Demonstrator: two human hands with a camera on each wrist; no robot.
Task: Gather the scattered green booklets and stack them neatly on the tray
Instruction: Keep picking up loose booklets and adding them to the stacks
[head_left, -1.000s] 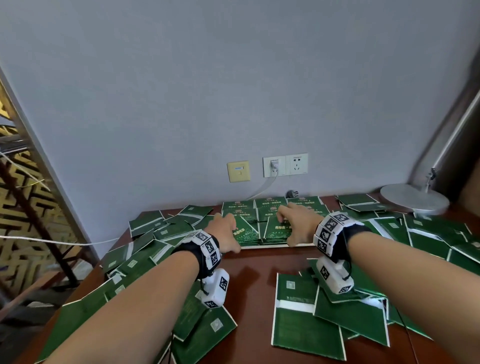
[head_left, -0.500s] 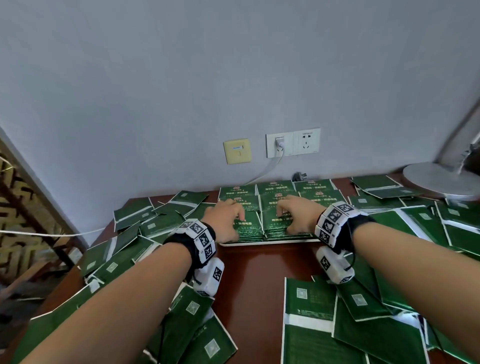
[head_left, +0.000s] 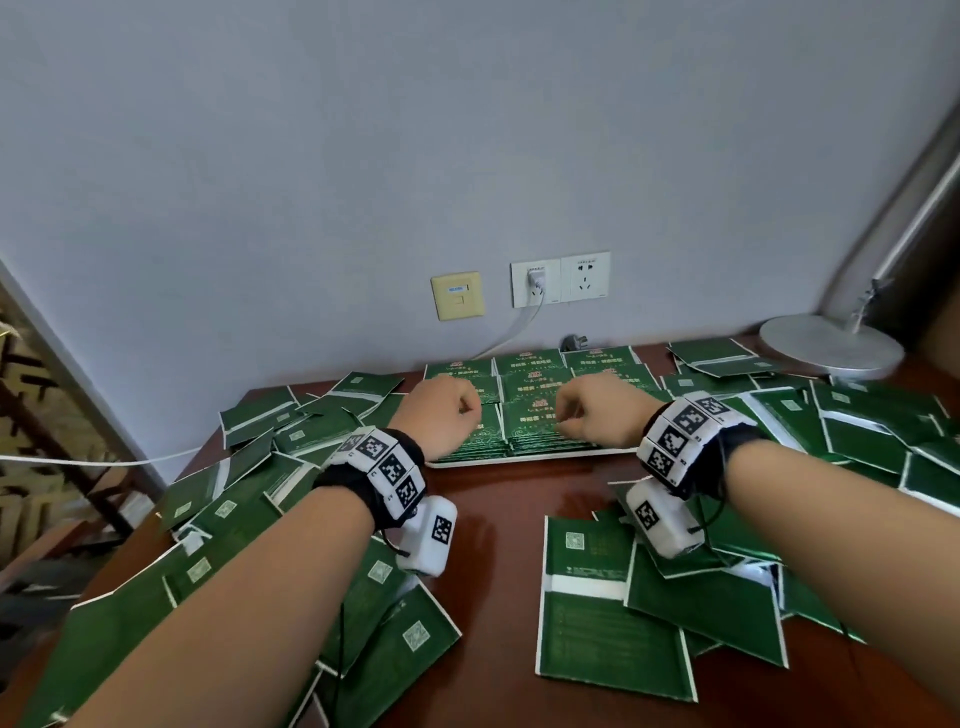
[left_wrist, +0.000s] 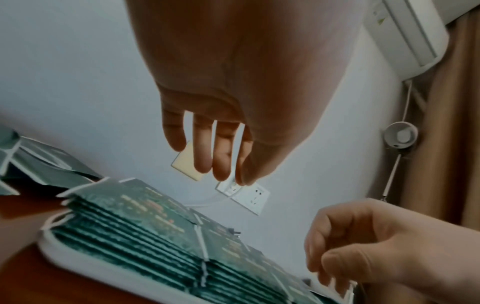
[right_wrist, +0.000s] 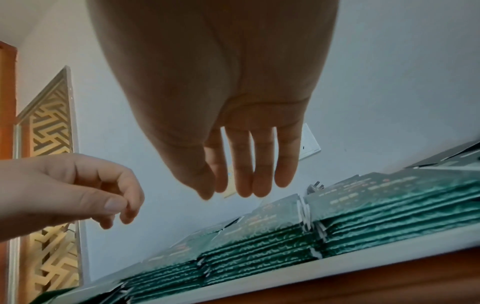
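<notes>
Grey wall and a dark wooden table (head_left: 519, 499) form the setting. Head view: the white tray (head_left: 524, 460) lies at the table's far edge, carrying stacked booklets (head_left: 530, 410) in squared rows. The left hand (head_left: 439, 410) and right hand (head_left: 597, 410) hover over the near stacks, fingers loosely curled, grasping nothing, probably after squaring edges. Loose booklets (head_left: 608, 613) cover the near and side edges, so much gathering remains.

Left wrist view: left-hand fingers (left_wrist: 201, 152) hang relaxed above the stack (left_wrist: 145, 226), clear of it.

Right wrist view: right-hand fingers (right_wrist: 262, 172) point down, empty, above the tray rim (right_wrist: 363, 261).
</notes>
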